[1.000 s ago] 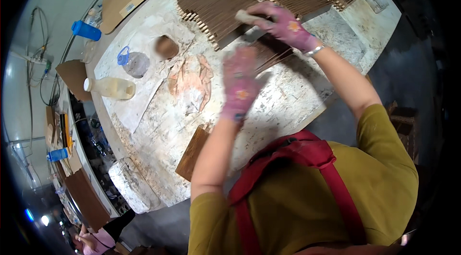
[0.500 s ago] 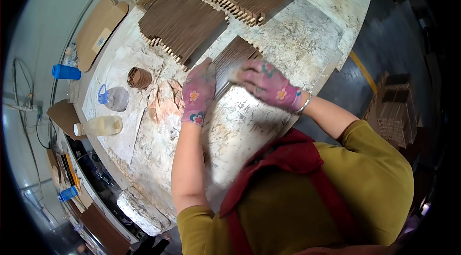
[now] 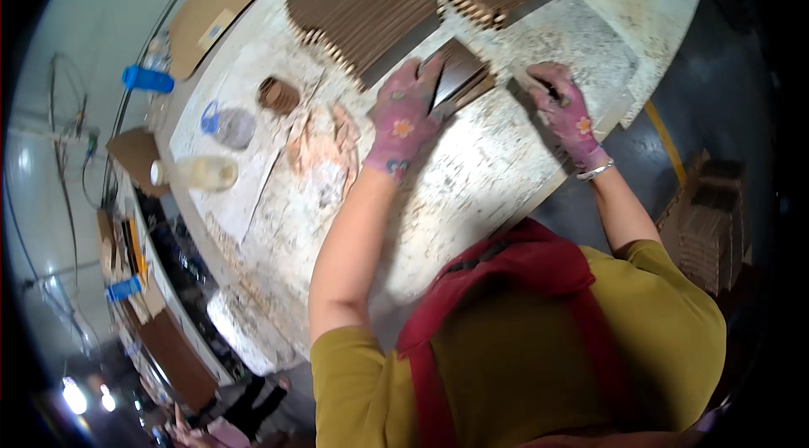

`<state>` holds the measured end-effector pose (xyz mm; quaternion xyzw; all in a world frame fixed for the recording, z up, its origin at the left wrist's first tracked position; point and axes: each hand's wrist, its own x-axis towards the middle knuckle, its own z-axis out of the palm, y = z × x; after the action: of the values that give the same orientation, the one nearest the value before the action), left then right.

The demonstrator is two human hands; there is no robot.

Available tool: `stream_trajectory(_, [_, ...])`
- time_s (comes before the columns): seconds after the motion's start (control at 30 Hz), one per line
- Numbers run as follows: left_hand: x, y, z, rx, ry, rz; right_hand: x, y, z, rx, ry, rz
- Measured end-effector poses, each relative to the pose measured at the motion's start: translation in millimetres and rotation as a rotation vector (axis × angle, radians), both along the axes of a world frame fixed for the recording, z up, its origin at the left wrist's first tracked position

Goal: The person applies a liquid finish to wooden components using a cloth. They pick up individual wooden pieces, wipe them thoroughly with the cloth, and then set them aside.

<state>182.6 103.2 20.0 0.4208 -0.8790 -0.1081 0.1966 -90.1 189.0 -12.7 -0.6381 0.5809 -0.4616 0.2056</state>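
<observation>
My left hand (image 3: 409,118), in a pink flowered glove with greyish fingertips, grips the left end of a small stack of dark brown strips or boards (image 3: 465,70). Its thumb and fingers are parted around the stack, whose top surface shines. My right hand (image 3: 570,115), gloved alike, is apart from the stack, to its right over the table. The right fingers are curled in towards the thumb; whatever may be between them is hidden. Beyond my hands, larger rows of brown strips (image 3: 362,14) with pale ends lie close together.
The stained white table (image 3: 404,229) carries a crumpled pinkish cloth (image 3: 324,144), a brown roll (image 3: 278,96), a clear bottle with a blue handle (image 3: 234,128) and a bottle of pale liquid (image 3: 202,172) at left. Stacked brown pieces (image 3: 715,220) stand off the table at right.
My right hand has moved off the small stack to the right. My left hand stays at the stack's left end. The whole view has shifted, with the table appearing higher and further right.
</observation>
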Motion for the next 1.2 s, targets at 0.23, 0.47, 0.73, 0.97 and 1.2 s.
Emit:
stream_trajectory(0.23, [126, 69, 99, 0.254, 0.104, 0.263, -16, 7, 1, 0.093, -0.200, -0.024])
stream_trajectory(0.47, [200, 217, 36, 0.379, -0.048, 0.552, 20, 5, 6, 0.369, -0.507, 0.098])
stream_trajectory(0.73, [194, 244, 4, 0.214, -0.215, 0.534, 28, -3, 21, 0.472, -0.729, 0.116])
stream_trajectory(0.97, [124, 156, 50, 0.088, -0.070, 0.273, -1, 1, 18, 0.511, -0.793, 0.093])
stream_trajectory(1.2, [8, 34, -1, -0.110, -0.105, 0.191, 32, -67, 21, 0.209, -0.277, 0.189])
